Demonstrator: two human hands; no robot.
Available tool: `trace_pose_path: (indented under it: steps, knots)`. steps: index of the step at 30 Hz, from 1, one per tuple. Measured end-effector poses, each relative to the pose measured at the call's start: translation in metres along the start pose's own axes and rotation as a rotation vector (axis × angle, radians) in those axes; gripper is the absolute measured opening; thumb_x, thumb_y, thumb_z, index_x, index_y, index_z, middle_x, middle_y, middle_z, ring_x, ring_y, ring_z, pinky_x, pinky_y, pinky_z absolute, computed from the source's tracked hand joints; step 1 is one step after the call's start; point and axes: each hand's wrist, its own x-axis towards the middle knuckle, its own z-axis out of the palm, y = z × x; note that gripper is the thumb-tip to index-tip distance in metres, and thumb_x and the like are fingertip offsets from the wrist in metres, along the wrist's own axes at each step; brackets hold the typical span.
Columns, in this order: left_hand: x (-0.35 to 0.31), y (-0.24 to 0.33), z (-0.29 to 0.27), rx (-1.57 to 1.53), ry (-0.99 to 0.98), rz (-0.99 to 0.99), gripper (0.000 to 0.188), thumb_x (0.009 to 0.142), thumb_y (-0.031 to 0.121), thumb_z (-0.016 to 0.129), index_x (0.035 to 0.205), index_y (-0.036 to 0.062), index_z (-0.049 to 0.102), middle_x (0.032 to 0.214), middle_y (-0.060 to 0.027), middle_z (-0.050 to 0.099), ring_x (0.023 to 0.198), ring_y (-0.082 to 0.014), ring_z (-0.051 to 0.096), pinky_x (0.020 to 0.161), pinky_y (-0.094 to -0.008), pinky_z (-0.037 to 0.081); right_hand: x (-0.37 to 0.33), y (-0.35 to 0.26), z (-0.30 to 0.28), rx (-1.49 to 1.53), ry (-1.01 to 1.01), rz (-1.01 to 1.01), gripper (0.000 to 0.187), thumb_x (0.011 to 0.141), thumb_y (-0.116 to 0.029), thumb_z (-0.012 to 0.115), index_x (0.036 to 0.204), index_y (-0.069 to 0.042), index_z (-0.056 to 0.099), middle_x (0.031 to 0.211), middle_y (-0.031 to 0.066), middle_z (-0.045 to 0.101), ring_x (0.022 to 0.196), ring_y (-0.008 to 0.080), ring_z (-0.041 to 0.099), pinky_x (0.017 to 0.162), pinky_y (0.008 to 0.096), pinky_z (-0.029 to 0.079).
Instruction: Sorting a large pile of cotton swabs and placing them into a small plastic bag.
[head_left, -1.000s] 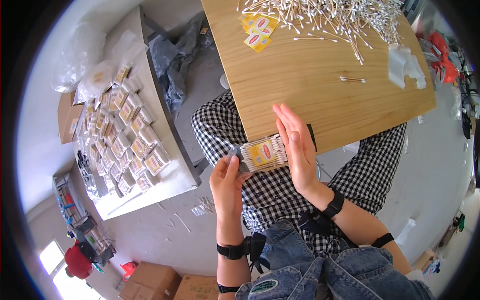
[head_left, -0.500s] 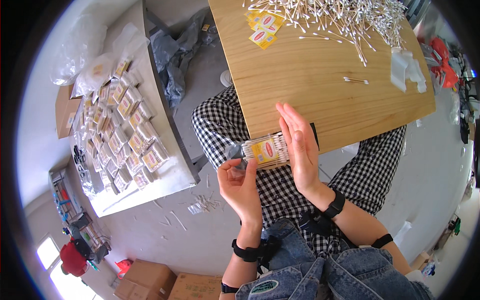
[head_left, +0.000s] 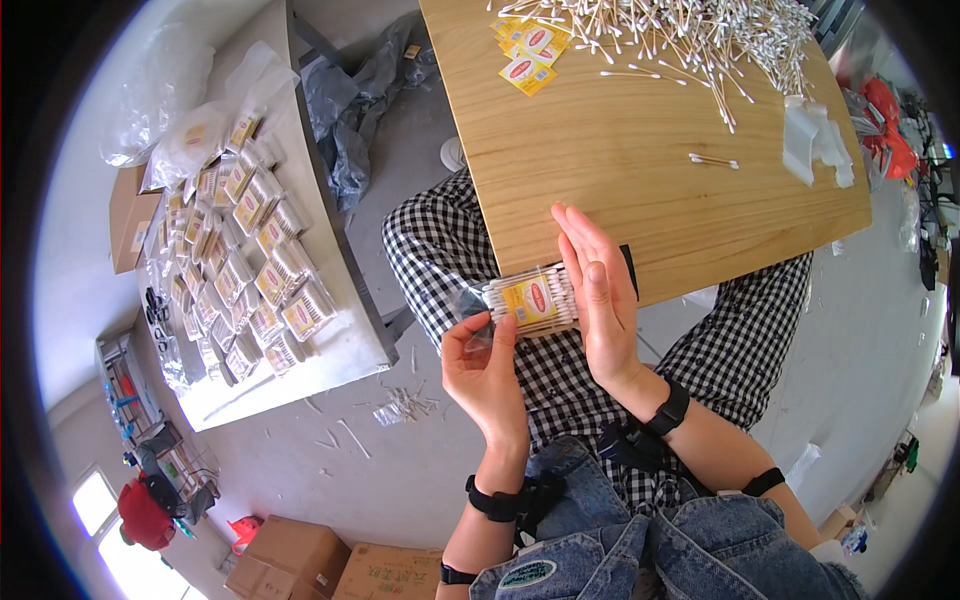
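A clear bag of cotton swabs [head_left: 560, 307] with a yellow label card [head_left: 528, 300] inside is held over my lap, at the near edge of the wooden table [head_left: 560, 190]. My left hand [head_left: 487, 375] pinches the bag's loose clear end between thumb and fingers. Flat and upright, my right hand [head_left: 602, 295] rests its palm against the other end of the bag, with fingers straight. Part of the bag is hidden behind that palm.
Loose cotton swabs [head_left: 700, 40] are heaped at the table's far side, beside yellow label cards [head_left: 530, 55] and clear plastic bags [head_left: 815, 145]. On a side table [head_left: 340, 375] at left lie many filled swab packs [head_left: 270, 250]. Cardboard boxes [head_left: 290, 560] stand on the floor.
My left hand has shifted slightly right, closer to the swab bag, still pinching its end. The right hand stays against the other end.
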Motion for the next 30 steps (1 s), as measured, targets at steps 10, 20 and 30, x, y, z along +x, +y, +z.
trace_pose_path:
  steps: [10,20,30]
  knots:
    - [0.001,0.000,0.001,-0.059,-0.013,0.002,0.018,0.088,0.006,0.071,0.101,-0.0005,0.060,0.078,-0.0032,0.064,0.071,-0.0097,0.062,0.068,-0.0218,0.050,-0.003,-0.003,0.005,-0.049,-0.035,0.011,0.054,0.105,-0.034,0.036,0.145,0.002,0.033,0.150,0.0183,0.035,0.142,0.0259,0.030,0.118,0.0418,0.022]
    - [0.002,0.004,0.001,-0.077,-0.003,0.007,0.016,0.091,0.008,0.068,0.100,-0.0014,0.059,0.078,-0.0027,0.063,0.070,-0.0082,0.061,0.067,-0.0219,0.052,-0.007,-0.012,0.006,0.096,0.048,0.050,0.056,0.105,-0.037,0.036,0.144,0.003,0.032,0.148,0.0213,0.036,0.141,0.0264,0.032,0.118,0.0412,0.022]
    - [0.003,0.001,-0.002,-0.101,-0.021,0.004,0.015,0.091,0.006,0.067,0.102,-0.0020,0.060,0.087,-0.0056,0.065,0.076,-0.0102,0.062,0.068,-0.0252,0.056,-0.031,-0.021,0.002,0.135,0.082,0.130,0.053,0.105,-0.038,0.038,0.139,0.003,0.037,0.144,0.0207,0.040,0.139,0.0262,0.035,0.118,0.0419,0.025]
